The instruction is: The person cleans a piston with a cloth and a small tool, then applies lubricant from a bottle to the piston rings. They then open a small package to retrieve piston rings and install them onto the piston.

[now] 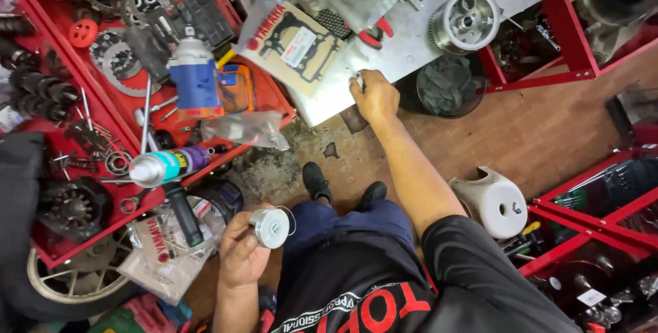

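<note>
Gripped a silver piston (271,227) in the left hand (241,254), fingers wrapped round its skirt, flat crown turned toward the camera, low and close to the body, above the left knee. Carried a thin wire ring against the piston's right edge.

Reached forward with the right hand (375,96), arm stretched out straight, to the near edge of the bare metal table (411,45). Pinched a small pale part (358,81) there with fingers curled shut on it; too small to tell its kind. Rested right at the table's rim, well apart from the piston.

Further back on the table: a black gasket on its printed card (296,44) to the left of the right hand, red-handled pliers (375,33) just behind it, and a round silver drum (466,21) off to the right. Just beside the right hand, below the table's edge, a black bin (447,85) with a dark cloth in it.

To the left, a red tray (103,110) crowded with gears, clutch plates and springs. Stood upright on it, a blue-and-white bottle (195,76); lay on its side at the near rim, a spray can (164,166) with its white cap pointing left, near the left hand.

Planted on the brown floor between the two hands, black shoes (317,181). Right of the outstretched arm, on the floor, a white plastic cover (497,203).
</note>
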